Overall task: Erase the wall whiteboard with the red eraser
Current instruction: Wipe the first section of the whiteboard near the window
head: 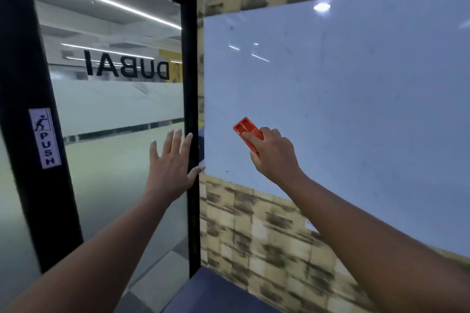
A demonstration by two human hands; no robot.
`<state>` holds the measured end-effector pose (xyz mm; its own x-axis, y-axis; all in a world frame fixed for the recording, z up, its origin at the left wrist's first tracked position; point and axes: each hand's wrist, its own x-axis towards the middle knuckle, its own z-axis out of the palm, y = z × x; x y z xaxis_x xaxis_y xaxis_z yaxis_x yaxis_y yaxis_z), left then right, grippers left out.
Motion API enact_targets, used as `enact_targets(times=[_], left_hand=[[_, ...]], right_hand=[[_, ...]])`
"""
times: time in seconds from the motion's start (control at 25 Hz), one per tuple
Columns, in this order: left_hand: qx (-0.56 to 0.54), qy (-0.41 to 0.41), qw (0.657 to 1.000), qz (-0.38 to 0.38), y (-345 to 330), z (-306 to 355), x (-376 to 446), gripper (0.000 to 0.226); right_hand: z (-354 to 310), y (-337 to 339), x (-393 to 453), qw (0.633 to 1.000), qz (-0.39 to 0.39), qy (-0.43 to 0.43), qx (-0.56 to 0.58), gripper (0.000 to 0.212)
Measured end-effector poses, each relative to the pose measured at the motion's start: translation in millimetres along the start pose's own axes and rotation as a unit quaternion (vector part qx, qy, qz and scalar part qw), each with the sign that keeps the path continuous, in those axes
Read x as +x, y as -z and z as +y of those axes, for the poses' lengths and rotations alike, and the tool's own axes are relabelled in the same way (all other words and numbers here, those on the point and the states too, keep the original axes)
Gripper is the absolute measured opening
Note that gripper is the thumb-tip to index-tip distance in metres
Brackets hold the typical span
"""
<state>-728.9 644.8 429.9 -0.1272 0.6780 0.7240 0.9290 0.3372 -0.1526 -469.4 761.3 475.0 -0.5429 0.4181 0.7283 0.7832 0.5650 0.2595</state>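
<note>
The wall whiteboard (356, 99) fills the right half of the view, pale and glossy, with only faint grey smudges and ceiling-light reflections on it. My right hand (274, 155) is shut on the red eraser (246, 129), a flat red plastic block pressed against the board's lower left area. Its far end sticks out up and to the left past my fingers. My left hand (173, 162) is open with fingers spread, raised in front of the black door frame just left of the board's lower left corner; the thumb tip is near that corner.
A glass door (114, 109) with a thick black frame (190, 109) stands left of the board, bearing a PUSH sticker (45, 138) and mirrored lettering. Tan patterned wall (254, 231) surrounds the board. Blue floor (218, 295) lies below.
</note>
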Motion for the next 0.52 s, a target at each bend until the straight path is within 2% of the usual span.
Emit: enact_targets(times=[0.2, 0.32, 0.52], left_hand=[[0.027, 0.004, 0.998, 0.065, -43.1, -60.3, 79.0, 0.085], [0.041, 0.017, 0.996, 0.076, -80.8, -100.3, 123.9, 0.084], [0.061, -0.01, 0.995, 0.081, -158.2, -156.0, 210.4, 0.084]], right_hand=[[-12.5, -70.2, 106.8, 0.998, 0.044, 0.054, 0.001, 0.058], [-25.0, -121.0, 161.7, 0.995, 0.056, 0.082, -0.014, 0.06], [-34.6, -201.5, 263.2, 0.991, 0.093, 0.092, -0.035, 0.066]])
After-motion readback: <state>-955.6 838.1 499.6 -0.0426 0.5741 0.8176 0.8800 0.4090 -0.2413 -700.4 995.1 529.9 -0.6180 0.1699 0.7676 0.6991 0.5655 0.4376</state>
